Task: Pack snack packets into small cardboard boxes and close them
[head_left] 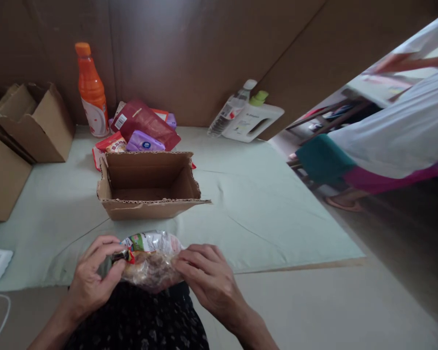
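Between my hands, at the table's near edge, is a clear plastic food bag [151, 265] with brownish contents and a printed green, white and red label. My left hand [98, 267] pinches its left end with thumb and fingers. Its right end is gripped by my right hand [208, 274], the fingertips partly hidden by the film. What food the bag holds is hard to make out. Just beyond it stands a small open cardboard box [149, 209], its top edges roughly cut and its visible inside bare.
Behind the box lie a maroon pouch [146, 121], a purple packet [145, 141] and a red snack bag [113, 143]. An orange bottle [93, 92] stands behind; a clear bottle [231, 109] and white jug [253, 121] lean right. Cardboard boxes [47, 129] stand left. A person [394, 126] is at right.
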Demonstrator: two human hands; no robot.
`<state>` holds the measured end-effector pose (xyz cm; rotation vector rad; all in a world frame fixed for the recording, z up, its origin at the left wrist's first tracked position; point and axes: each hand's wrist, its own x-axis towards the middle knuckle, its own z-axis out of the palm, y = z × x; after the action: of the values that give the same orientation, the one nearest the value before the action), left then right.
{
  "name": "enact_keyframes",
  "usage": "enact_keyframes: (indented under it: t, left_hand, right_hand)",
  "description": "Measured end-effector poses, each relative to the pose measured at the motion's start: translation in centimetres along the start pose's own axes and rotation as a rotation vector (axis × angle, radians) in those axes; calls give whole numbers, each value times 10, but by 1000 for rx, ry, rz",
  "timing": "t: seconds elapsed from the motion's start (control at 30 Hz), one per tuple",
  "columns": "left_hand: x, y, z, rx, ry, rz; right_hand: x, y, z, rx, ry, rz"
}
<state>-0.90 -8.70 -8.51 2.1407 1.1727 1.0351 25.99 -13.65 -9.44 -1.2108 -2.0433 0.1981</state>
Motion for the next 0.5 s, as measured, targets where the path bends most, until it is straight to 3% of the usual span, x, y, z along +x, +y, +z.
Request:
enact_keyframes:
  t: [0.13,0.2,0.37,0.5]
  left_hand:
    - [-5,0,-12,87,-232,8]
    - [-8,-1,-10,149,-284,6]
    - [-9,-4,3,160,-233,22]
    - [1,13,-6,61,-229,3]
  right_hand:
    - [5,6,-3,44,-54,6]
    - [2,11,-8,82,-58,21]
    - [-17,22,-10,108,-35,106]
    - [-10,19,-16,168,-166,158]
